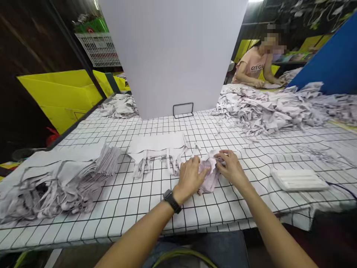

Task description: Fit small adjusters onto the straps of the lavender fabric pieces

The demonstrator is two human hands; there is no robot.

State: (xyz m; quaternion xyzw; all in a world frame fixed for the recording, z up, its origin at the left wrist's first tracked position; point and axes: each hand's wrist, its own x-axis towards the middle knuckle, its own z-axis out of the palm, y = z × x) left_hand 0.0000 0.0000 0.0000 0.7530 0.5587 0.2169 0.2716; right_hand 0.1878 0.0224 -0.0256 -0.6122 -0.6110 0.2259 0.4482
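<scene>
A crumpled white cloth piece, faintly pinkish, lies on the checked tablecloth between my two hands. My left hand, with a black watch on its wrist, has curled fingers and its thumb pressed against the cloth's left side. At the opposite side, my right hand pinches the cloth's upper edge between thumb and fingers. Just left of my hands lies a small stack of flat white cloth pieces with straps hanging toward me. A thicker stack of similar strapped pieces sits at the table's left.
A large pale board rises at the back, near a black wire stand. Loose white cloth pieces form a heap at back right. A white box-shaped device with a dark cable lies at right. Beyond, a person works.
</scene>
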